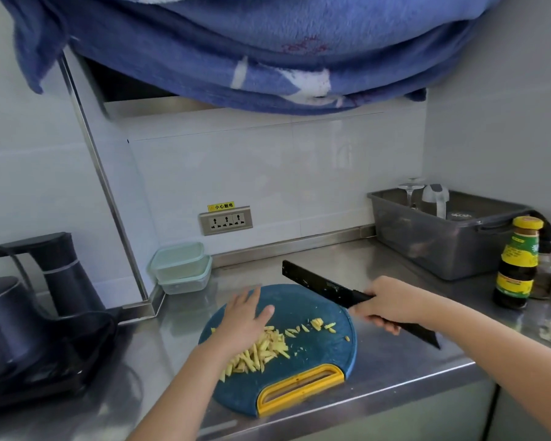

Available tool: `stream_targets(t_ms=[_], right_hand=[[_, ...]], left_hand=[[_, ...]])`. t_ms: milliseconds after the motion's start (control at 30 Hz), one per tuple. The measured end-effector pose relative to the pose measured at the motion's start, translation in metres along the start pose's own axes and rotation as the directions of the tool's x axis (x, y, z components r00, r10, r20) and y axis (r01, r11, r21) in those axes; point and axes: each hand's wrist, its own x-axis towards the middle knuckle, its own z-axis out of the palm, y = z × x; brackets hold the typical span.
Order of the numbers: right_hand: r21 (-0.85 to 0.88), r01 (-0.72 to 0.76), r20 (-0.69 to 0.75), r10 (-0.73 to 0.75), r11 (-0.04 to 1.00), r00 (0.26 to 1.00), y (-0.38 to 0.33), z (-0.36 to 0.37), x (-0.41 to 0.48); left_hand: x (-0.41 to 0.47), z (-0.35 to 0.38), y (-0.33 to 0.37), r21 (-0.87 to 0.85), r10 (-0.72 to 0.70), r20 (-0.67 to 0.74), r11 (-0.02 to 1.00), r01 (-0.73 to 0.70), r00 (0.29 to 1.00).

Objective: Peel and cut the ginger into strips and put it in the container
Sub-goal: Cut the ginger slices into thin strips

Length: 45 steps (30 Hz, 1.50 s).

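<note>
The left hand (242,316) lies flat, fingers straight, over the far end of the ginger strips (258,351), which are heaped on the near left of the round blue board (318,358). A few strips lie scattered to the right. The right hand (392,305) grips a black knife (325,286), blade raised over the board's far edge. Stacked containers (180,267) sit far left by the wall.

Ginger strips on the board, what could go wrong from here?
The knife in the right hand is raised over the cutting board, close to the open left hand: a slip could nick fingers. The ginger strips lie near the board's left edge, so sweeping may push some onto the counter.
</note>
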Motion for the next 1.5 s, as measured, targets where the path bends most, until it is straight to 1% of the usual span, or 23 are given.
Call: stream_targets(t_ms=[33,67,133,200,267,367,400,500,567,667,800,867,900,933,1000,1033,1100,1167,1267,1333,1433,1500], right_hand=[[0.146,-0.025,0.062,0.016,0.989,0.998,-0.002,0.0,-0.001],[0.245,-0.054,0.107,0.028,0.968,0.994,-0.004,0.001,-0.003],[0.354,-0.11,0.161,0.055,0.929,0.985,-0.009,0.003,-0.004],[0.422,-0.134,0.188,0.058,0.897,0.98,-0.015,0.005,-0.006],[0.453,-0.142,0.209,0.05,0.88,0.977,-0.021,0.006,-0.009],[0.428,-0.141,0.238,0.039,0.892,0.97,-0.026,0.011,-0.013],[0.42,-0.14,0.249,0.034,0.897,0.968,-0.027,0.013,-0.014],[0.449,-0.149,0.284,0.018,0.881,0.959,-0.031,0.017,-0.016],[0.456,-0.154,0.293,0.016,0.877,0.956,-0.033,0.017,-0.016],[0.42,-0.161,0.31,0.026,0.893,0.95,-0.033,0.016,-0.018],[0.439,-0.179,0.315,0.036,0.881,0.948,-0.027,0.015,-0.022],[0.465,-0.178,0.298,0.036,0.867,0.954,-0.021,0.011,-0.027],[0.479,-0.173,0.289,0.031,0.861,0.957,-0.018,0.008,-0.029],[0.488,-0.165,0.277,0.027,0.857,0.961,-0.015,0.004,-0.03],[0.476,-0.142,0.236,0.029,0.868,0.971,-0.01,-0.001,-0.03],[0.455,-0.133,0.212,0.038,0.88,0.977,-0.007,-0.002,-0.029],[0.406,-0.134,0.171,0.069,0.904,0.983,-0.002,-0.001,-0.023],[0.352,-0.138,0.134,0.095,0.926,0.986,0.004,0.002,-0.017],[0.284,-0.126,0.093,0.103,0.95,0.99,0.011,0.009,-0.006],[0.24,-0.11,0.062,0.097,0.964,0.993,0.015,0.014,0.003],[0.134,-0.081,-0.023,0.085,0.988,0.996,0.018,0.022,0.019],[-0.005,-0.09,-0.105,0.089,0.996,0.99,0.021,0.026,0.03]], left_hand=[[0.0,0.0,0.008,-0.015,0.034,-0.023,0.999,-0.034,0.999],[-0.002,0.001,0.016,-0.032,0.069,-0.035,0.997,-0.07,0.997],[-0.006,0.006,0.034,-0.077,0.12,-0.05,0.989,-0.124,0.991],[-0.008,0.012,0.048,-0.116,0.149,-0.1,0.98,-0.16,0.984],[-0.007,0.016,0.059,-0.154,0.158,-0.161,0.971,-0.183,0.974],[-0.002,0.019,0.072,-0.223,0.148,-0.287,0.951,-0.216,0.947],[0.0,0.019,0.076,-0.221,0.156,-0.322,0.947,-0.235,0.934],[0.006,0.02,0.079,-0.133,0.194,-0.385,0.956,-0.262,0.902],[0.01,0.02,0.072,-0.117,0.165,-0.408,0.966,-0.231,0.898],[0.016,0.017,0.053,-0.148,0.062,-0.433,0.979,-0.139,0.899],[0.025,0.014,0.031,-0.208,-0.151,-0.411,0.976,0.069,0.899],[0.029,0.015,0.021,-0.204,-0.227,-0.399,0.967,0.155,0.889],[0.029,0.015,0.017,-0.21,-0.245,-0.407,0.963,0.171,0.88],[0.03,0.015,0.015,-0.241,-0.251,-0.439,0.958,0.156,0.863],[0.029,0.014,0.012,-0.328,-0.237,-0.535,0.943,0.059,0.811],[0.027,0.013,0.013,-0.335,-0.211,-0.551,0.942,0.017,0.807],[0.025,0.008,0.016,-0.322,-0.161,-0.516,0.946,-0.017,0.842],[0.021,0.005,0.018,-0.332,-0.139,-0.476,0.943,-0.031,0.869],[0.016,0.001,0.015,-0.304,-0.096,-0.465,0.951,-0.057,0.88],[0.016,-0.002,0.008,-0.274,-0.082,-0.45,0.96,-0.05,0.889],[0.016,-0.007,-0.001,-0.157,-0.021,-0.332,0.987,-0.033,0.943],[0.016,-0.01,-0.007,-0.132,-0.02,-0.259,0.991,-0.015,0.966]])
